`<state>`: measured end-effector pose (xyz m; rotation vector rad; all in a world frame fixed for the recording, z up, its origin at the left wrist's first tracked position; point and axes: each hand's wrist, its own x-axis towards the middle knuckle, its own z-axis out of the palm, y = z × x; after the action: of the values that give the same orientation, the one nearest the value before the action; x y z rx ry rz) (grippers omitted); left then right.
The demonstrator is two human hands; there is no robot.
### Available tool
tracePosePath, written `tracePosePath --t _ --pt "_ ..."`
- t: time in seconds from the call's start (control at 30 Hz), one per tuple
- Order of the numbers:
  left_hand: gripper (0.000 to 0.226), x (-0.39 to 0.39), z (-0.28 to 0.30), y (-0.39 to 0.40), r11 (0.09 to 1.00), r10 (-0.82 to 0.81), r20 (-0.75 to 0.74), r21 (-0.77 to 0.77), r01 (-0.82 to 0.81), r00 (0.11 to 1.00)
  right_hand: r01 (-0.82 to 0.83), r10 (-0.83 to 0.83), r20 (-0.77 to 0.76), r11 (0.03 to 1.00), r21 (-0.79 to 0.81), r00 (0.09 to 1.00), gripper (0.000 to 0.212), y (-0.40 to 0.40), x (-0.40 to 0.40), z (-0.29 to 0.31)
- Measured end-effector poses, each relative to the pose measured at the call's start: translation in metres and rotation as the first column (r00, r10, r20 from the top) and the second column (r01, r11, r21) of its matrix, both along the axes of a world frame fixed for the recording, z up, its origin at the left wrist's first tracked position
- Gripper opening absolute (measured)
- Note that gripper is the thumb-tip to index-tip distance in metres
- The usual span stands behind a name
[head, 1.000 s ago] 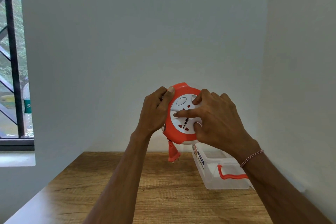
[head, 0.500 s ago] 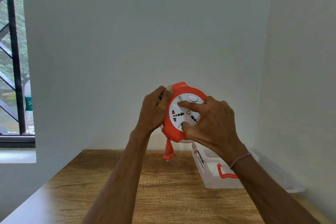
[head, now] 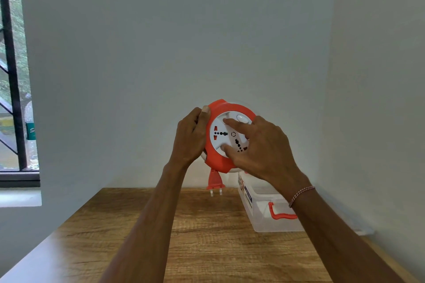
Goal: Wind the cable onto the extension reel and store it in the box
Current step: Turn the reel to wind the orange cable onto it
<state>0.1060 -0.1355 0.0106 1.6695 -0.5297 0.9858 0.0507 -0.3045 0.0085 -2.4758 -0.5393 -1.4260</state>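
Orange plug (head: 215, 181) now hanging just under reel (head: 218, 158), drawn higher than a second ago; winding nearly finished. Left hand (head: 189, 139) gripping rim, right hand (head: 259, 145) fingertips pressing, turning white dial (head: 226, 136). Remaining: storing in box (head: 262, 213).

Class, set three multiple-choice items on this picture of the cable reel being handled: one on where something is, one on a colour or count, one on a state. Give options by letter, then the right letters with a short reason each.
1. Where is the clear box?
A. on the table, to the right near the wall
B. on the window sill
C. in the left hand

2. How many pins show on the plug?
A. none
B. two
C. four

3. How is the reel supported?
A. lying on the table
B. resting inside the box
C. held up in the air by both hands

Answers: 1 A, the box stands on the wood at the right edge. 2 B, two pale pins point down from the orange plug. 3 C, the left hand grips its rim while fingers of the right hand touch its white face, above the table.
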Motion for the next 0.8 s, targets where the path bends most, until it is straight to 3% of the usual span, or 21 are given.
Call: tracePosePath --t 0.2,0.27,0.33,0.37,0.43,0.5,0.53,0.7,0.8 --pt "0.041 0.000 -0.001 -0.003 0.999 -0.036 -0.043 -0.015 0.036 0.998 -0.171 0.120 0.182 0.941 0.293 0.976 0.044 -0.023 0.006 0.007" --pt "0.041 0.000 -0.003 -0.007 0.999 -0.037 -0.044 -0.023 0.036 0.998 -0.170 0.115 0.139 0.851 0.497 0.984 0.049 -0.030 0.009 0.002" --pt "0.039 0.001 -0.005 -0.011 0.998 -0.057 -0.061 -0.044 0.055 0.996 -0.125 0.185 -0.018 0.731 0.671 0.983 0.062 -0.037 0.012 -0.004" --pt "0.038 0.001 -0.006 -0.013 0.996 -0.074 -0.075 -0.061 0.070 0.994 -0.121 0.295 -0.103 0.651 0.749 0.950 0.067 -0.042 0.012 -0.007" --pt "0.039 0.000 -0.009 -0.020 0.989 -0.111 -0.100 -0.105 0.101 0.989 -0.127 0.610 -0.183 0.429 0.894 0.771 0.069 -0.047 0.009 -0.013" --pt "0.040 -0.002 -0.010 -0.030 0.983 -0.131 -0.115 -0.143 0.114 0.985 -0.135 0.784 -0.154 0.290 0.947 0.601 0.062 -0.047 0.006 -0.023" --pt "0.040 -0.004 -0.011 -0.036 0.981 -0.138 -0.120 -0.156 0.119 0.983 -0.152 0.808 -0.120 0.250 0.956 0.576 0.061 -0.046 0.005 -0.027" --pt "0.045 -0.014 -0.012 -0.060 0.977 -0.193 -0.142 -0.116 0.177 0.971 -0.160 0.750 0.095 0.014 0.987 0.654 0.059 -0.045 -0.001 -0.032" --pt "0.058 -0.015 -0.013 -0.057 0.938 -0.339 -0.199 0.004 0.346 0.920 -0.151 0.693 0.119 -0.015 0.988 0.711 0.058 -0.055 -0.007 -0.033"
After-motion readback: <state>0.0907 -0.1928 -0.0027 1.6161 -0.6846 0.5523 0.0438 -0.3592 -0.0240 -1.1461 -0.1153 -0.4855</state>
